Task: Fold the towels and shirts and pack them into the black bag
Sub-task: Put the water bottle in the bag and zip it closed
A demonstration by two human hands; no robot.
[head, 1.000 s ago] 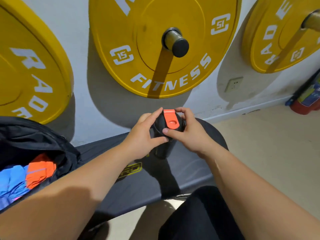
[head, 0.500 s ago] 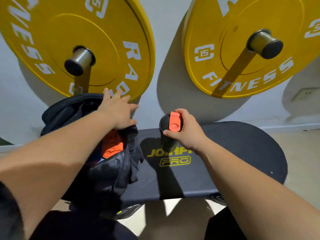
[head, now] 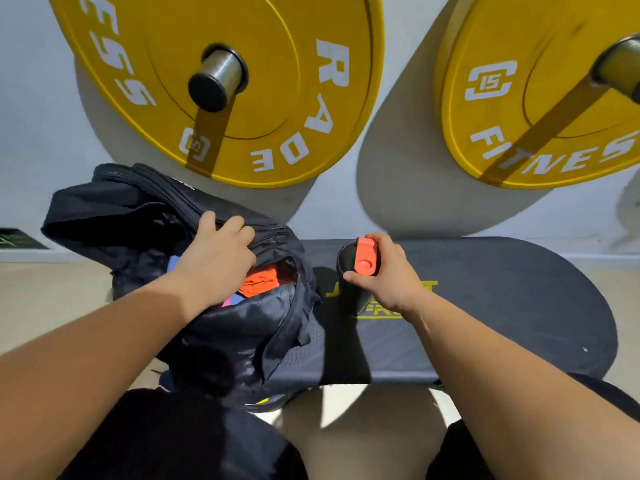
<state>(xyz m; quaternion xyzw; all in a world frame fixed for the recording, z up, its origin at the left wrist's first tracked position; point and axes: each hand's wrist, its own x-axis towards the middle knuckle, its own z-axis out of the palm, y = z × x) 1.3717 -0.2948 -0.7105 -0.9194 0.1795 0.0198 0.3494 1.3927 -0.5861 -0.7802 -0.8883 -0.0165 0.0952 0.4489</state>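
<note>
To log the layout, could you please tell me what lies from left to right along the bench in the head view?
Black fabric bag → left hand gripping its rim → orange folded cloth → black bottle with an orange flip lid → right hand holding it → bare end of black padded bench.

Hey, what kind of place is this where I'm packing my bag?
Most likely a gym or workout room: big yellow weight plates hang on wall pegs, the black bag sits on a padded bench, and a sports bottle with an orange lid is beside it.
</note>
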